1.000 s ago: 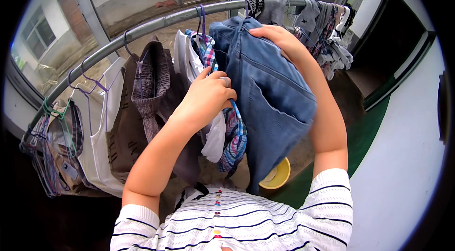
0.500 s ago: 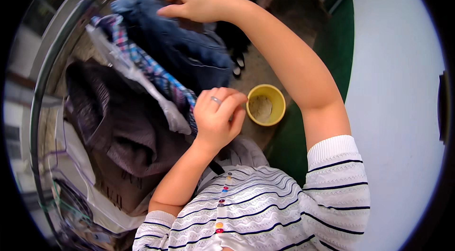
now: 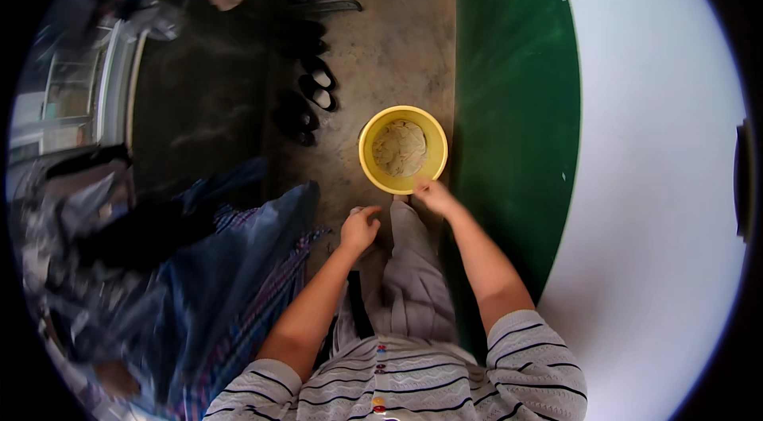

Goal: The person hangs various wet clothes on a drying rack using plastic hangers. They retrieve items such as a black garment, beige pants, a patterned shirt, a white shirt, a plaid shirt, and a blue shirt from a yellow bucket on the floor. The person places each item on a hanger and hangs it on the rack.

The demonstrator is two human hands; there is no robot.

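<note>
A round yellow bucket (image 3: 366,152) stands on the floor in front of me, with something pale and crumpled at its bottom. My right hand (image 3: 434,196) is at the bucket's near rim, its fingers blurred; whether it touches the rim I cannot tell. To the left and nearer to me, my left hand (image 3: 362,229) hangs in the air with fingers loosely bent and apart, holding nothing. Hanging blue jeans (image 3: 187,286) and a plaid garment (image 3: 266,310) are on my left, beside my left forearm.
Several dark shoes (image 3: 318,83) stand along the left of the concrete floor (image 3: 389,32). The wall on the right is green (image 3: 517,119) below and white (image 3: 652,143) above. More blurred clothes and a window (image 3: 71,87) are at the far left.
My view has turned toward the floor and bucket. My right hand has come down from the jeans to the bucket's rim; the left hand has moved away from the hanging clothes.
</note>
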